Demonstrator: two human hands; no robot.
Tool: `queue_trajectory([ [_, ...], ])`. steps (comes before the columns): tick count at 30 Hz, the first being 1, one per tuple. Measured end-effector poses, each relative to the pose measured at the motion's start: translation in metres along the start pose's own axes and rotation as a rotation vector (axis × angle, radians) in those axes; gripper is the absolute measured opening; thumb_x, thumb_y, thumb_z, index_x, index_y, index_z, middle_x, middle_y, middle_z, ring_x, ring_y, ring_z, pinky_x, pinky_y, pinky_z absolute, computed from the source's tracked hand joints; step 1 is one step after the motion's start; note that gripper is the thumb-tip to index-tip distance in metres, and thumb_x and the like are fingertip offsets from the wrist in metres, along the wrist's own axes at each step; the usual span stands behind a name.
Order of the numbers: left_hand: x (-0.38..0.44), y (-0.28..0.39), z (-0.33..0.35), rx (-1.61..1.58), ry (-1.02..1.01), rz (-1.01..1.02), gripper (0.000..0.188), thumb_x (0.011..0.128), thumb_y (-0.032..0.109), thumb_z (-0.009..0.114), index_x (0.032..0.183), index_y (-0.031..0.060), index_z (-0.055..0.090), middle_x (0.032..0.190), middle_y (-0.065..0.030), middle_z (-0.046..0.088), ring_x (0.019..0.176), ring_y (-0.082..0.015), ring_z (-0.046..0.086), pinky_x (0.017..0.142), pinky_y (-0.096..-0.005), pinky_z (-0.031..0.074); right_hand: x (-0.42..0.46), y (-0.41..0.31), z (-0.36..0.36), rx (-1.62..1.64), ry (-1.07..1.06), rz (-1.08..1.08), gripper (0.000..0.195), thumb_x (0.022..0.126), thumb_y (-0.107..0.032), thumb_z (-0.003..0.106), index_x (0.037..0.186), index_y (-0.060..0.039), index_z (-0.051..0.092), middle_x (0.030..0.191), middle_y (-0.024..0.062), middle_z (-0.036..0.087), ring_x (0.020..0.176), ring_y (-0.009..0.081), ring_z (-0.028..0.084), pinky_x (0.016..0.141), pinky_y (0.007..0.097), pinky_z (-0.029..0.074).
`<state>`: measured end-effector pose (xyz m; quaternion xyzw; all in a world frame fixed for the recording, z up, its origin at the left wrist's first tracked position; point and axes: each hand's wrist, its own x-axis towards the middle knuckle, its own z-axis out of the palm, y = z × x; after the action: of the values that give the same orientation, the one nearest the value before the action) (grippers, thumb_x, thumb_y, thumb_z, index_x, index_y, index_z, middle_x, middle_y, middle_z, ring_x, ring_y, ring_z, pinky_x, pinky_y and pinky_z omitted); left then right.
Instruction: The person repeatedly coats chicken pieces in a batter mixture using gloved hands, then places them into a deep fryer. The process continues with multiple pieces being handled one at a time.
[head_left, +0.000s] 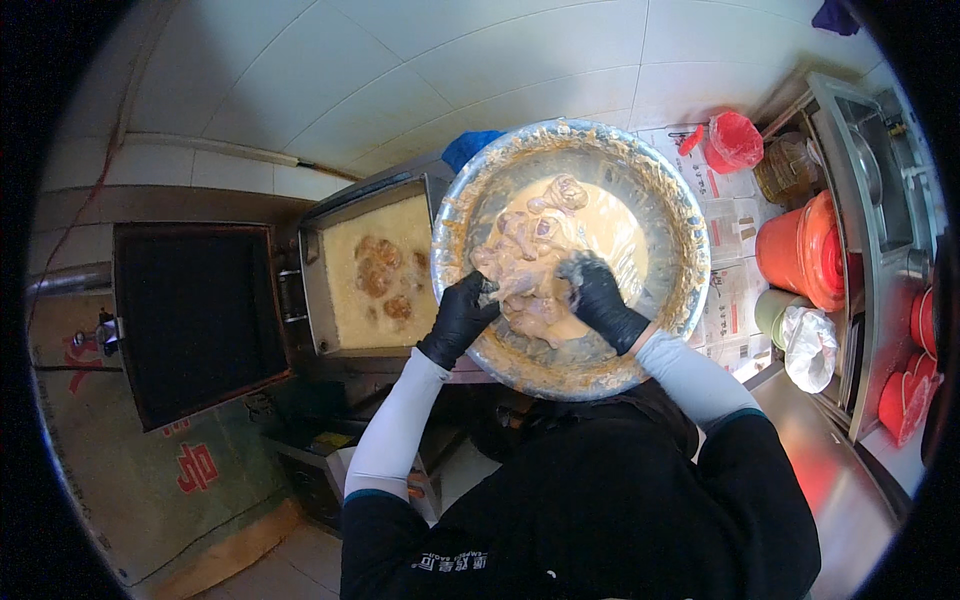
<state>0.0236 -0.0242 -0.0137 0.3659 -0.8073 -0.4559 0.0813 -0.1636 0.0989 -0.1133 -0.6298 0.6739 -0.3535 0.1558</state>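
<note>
A large round metal basin (679, 187) holds pale, creamy batter (619, 225). Batter-coated meat pieces, apparently chicken legs, are heaped in its left half, and one leg (562, 195) lies apart near the back. My left hand (466, 311), in a black glove, reaches over the left front rim. Its fingers and thumb pinch the end of a coated meat piece (517, 283). Inside the basin, my right hand (600, 300) has its gloved fingers bent down beside the pieces and smeared with batter. What lies under those fingers is hidden.
Left of the basin, a fryer (328, 330) holds bubbling oil with browned pieces (379, 262) in it. Its dark lid (199, 322) stands open. Red lidded buckets (799, 240), a jar (784, 169) and a metal shelf unit (870, 300) stand on the right. A tiled wall (480, 52) rises behind.
</note>
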Motion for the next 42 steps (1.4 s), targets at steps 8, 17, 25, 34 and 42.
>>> queue_trajectory([
  [8,-0.012,0.018,0.042,-0.045,0.071,-0.031,0.018,0.072,0.009,0.065,0.084,0.001,0.054,0.074,-0.011,0.062,0.068,-0.0171,0.061,0.06,-0.0297,0.046,0.008,-0.023,0.044,0.028,-0.076,-0.048,0.033,0.065,-0.025,0.064,0.093,-0.0077,0.06,0.086,0.0145,0.059,0.082,0.0333,0.056,0.071,0.045,0.043],
  [17,-0.022,0.02,0.048,0.077,0.093,0.048,0.025,0.065,0.009,0.069,0.083,0.0018,0.052,0.073,-0.0139,0.057,0.068,-0.0313,0.058,0.06,-0.0366,0.045,-0.007,0.019,0.0,-0.042,-0.145,-0.037,0.044,0.063,-0.034,0.071,0.099,-0.0092,0.061,0.075,0.0127,0.063,0.077,0.0305,0.061,0.083,0.0444,0.041],
  [25,-0.013,0.025,0.038,0.386,-0.066,0.362,0.028,0.062,0.007,0.07,0.084,0.0039,0.053,0.084,-0.0145,0.055,0.086,-0.0335,0.054,0.068,-0.0426,0.045,0.01,-0.018,-0.022,0.18,-0.023,-0.212,0.055,0.065,-0.027,0.069,0.114,-0.0083,0.053,0.114,0.0175,0.053,0.109,0.0333,0.047,0.094,0.0481,0.032],
  [34,-0.018,0.045,0.014,0.8,-0.409,0.629,0.015,0.072,0.012,0.061,0.087,0.0087,0.057,0.091,-0.0139,0.052,0.083,-0.0301,0.056,0.061,-0.0371,0.049,0.014,0.002,-0.003,0.189,-0.169,-0.319,0.048,0.064,-0.028,0.068,0.108,-0.0104,0.058,0.079,0.013,0.062,0.076,0.0325,0.06,0.068,0.0407,0.046],
  [42,-0.014,0.037,-0.009,0.809,-0.398,0.888,0.02,0.073,0.012,0.059,0.093,0.0098,0.055,0.089,-0.0101,0.053,0.081,-0.0227,0.056,0.057,-0.0322,0.05,0.002,0.027,-0.02,0.12,-0.212,-0.147,0.075,0.057,-0.028,0.076,0.125,-0.0143,0.047,0.113,0.0143,0.055,0.104,0.0327,0.051,0.088,0.0425,0.038],
])
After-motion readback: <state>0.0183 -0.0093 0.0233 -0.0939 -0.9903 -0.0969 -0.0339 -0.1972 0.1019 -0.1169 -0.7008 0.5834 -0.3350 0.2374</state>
